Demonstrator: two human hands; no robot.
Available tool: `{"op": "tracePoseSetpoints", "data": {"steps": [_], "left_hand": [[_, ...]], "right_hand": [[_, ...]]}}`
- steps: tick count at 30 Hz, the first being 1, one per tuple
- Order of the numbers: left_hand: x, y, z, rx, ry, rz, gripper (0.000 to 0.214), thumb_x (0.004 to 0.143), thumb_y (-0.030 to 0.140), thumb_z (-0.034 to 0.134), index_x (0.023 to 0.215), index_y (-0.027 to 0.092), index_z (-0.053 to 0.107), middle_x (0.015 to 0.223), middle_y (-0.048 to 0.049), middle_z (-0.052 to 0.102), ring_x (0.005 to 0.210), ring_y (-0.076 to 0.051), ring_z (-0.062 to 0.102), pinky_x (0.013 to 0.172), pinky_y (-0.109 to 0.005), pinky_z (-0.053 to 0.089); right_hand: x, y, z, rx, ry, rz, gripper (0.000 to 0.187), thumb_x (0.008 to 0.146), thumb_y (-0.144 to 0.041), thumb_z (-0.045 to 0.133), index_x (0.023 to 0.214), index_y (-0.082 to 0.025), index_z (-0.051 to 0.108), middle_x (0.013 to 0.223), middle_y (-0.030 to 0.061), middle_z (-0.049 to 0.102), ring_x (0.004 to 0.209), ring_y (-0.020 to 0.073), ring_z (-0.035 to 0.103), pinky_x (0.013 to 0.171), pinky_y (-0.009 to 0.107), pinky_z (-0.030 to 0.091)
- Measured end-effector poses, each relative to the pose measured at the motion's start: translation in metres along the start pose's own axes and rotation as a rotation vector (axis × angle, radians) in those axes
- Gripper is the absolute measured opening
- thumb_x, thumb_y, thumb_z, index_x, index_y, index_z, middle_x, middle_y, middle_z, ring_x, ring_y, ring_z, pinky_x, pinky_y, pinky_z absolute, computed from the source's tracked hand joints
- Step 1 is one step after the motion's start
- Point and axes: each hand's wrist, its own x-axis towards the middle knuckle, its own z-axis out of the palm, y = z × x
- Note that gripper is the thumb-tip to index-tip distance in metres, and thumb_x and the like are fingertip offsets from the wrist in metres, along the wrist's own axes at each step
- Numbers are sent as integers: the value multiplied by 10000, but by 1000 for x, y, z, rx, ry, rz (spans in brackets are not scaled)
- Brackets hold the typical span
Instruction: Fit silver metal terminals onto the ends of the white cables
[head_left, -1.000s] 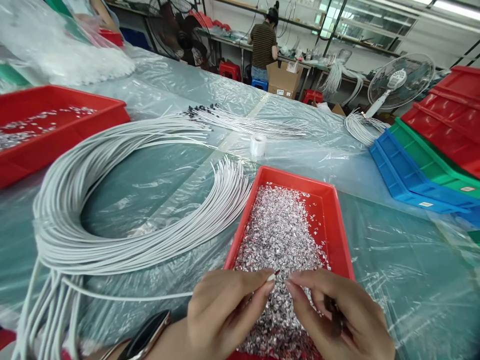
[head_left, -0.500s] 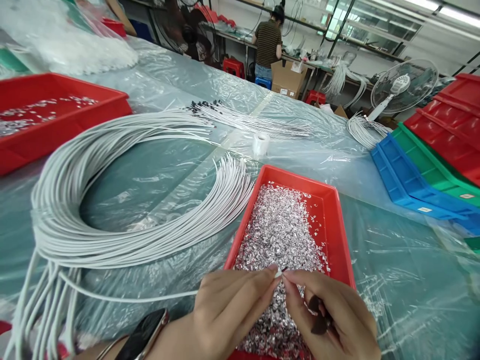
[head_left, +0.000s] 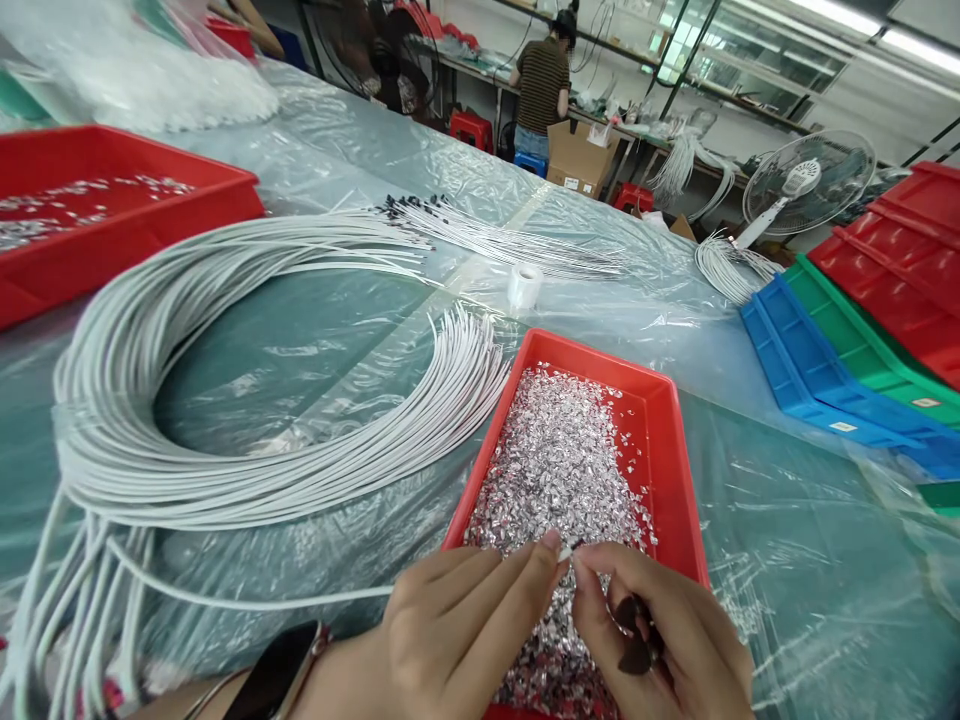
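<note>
My left hand (head_left: 465,620) is closed around a white cable (head_left: 262,603), with its white end (head_left: 564,553) poking out between thumb and forefinger. Touching that end, my right hand (head_left: 660,620) pinches the dark tip with thumb and forefinger. A dark brown object (head_left: 636,635) with rounded lobes, whose kind I cannot make out, is tucked in the right palm. Both hands are over a red tray (head_left: 686,470) holding many small shiny silver metal pieces (head_left: 562,470). The held cable runs left towards a large coil of white cables (head_left: 105,400).
Farther back lie thin white cables with black ends (head_left: 480,235) and a clear tape roll (head_left: 524,287). Another red tray (head_left: 150,225) stands left. Blue, green and red trays (head_left: 862,340) are stacked right. A fan (head_left: 802,180) and a person (head_left: 541,85) are beyond the table.
Both hands have shifted very slightly to the right, still together at the cable end. The view has tilted a little; otherwise the things lie as before.
</note>
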Motion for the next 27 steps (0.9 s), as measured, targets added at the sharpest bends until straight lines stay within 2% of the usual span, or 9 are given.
{"op": "tracePoseSetpoints", "data": {"steps": [4,7,15,22,27], "left_hand": [[2,-1,3,-74,35,-49,196,925,42,409,934,39,605,849,-135,744,696,-160,708,545,-241,571],[3,0,4,-149,3,-106,215,946,60,387,918,52,600,835,-109,740,656,-133,693,542,-232,552],[-1,2,5,-183,0,-151,173,928,35,430,986,84,585,840,-60,724,702,-117,677,606,-229,531],[3,3,6,-210,66,-182,158,931,39,423,942,62,579,755,-64,710,645,-108,657,545,-203,519],[0,2,8,-218,83,-180,157,931,37,426,926,63,581,780,-71,712,681,-109,656,572,-210,510]], "right_hand": [[1,1,0,18,-13,-2,285,777,3,520,937,-232,548,631,-45,642,478,101,606,485,210,509],[1,2,-1,24,-18,-4,282,774,-6,532,942,-232,544,635,-46,643,465,99,590,472,209,501],[-1,3,-2,9,-19,-17,290,767,-13,558,961,-228,550,680,-38,678,446,96,569,436,216,470],[-2,6,1,19,12,-22,248,776,-20,546,928,-215,552,648,-36,656,490,92,592,523,204,498],[0,7,2,65,26,10,244,768,-29,543,900,-233,571,611,-61,628,409,62,511,444,184,438]]}}
